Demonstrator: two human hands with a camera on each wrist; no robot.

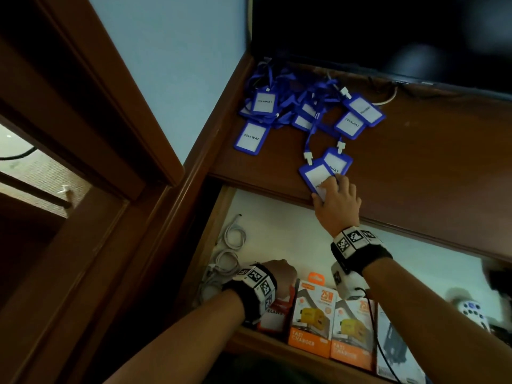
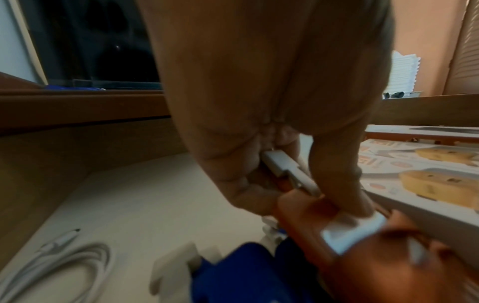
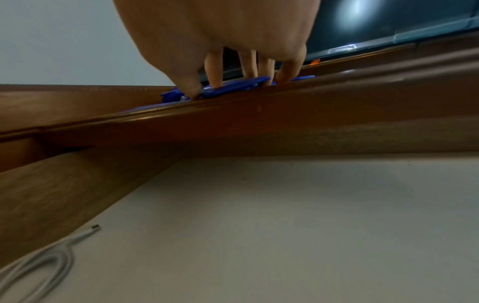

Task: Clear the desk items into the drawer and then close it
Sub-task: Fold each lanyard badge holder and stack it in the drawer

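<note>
Right hand (image 1: 339, 200), fingers (image 3: 215, 67) straight, presses half-covered blue badge (image 1: 317, 173); left hand (image 2: 259, 102) pinches blurred orange badge (image 2: 298, 207)

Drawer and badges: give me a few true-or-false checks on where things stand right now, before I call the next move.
1. The drawer is open. True.
2. The right hand has its fingers on a blue badge holder at the front edge of the desk. True.
3. The left hand is empty. False: it holds an orange badge holder inside the drawer.
4. Every blue badge has left the desk. False: a pile of blue badge holders lies on the desk near the monitor.
5. White cables lie at the left side of the drawer. True.
</note>
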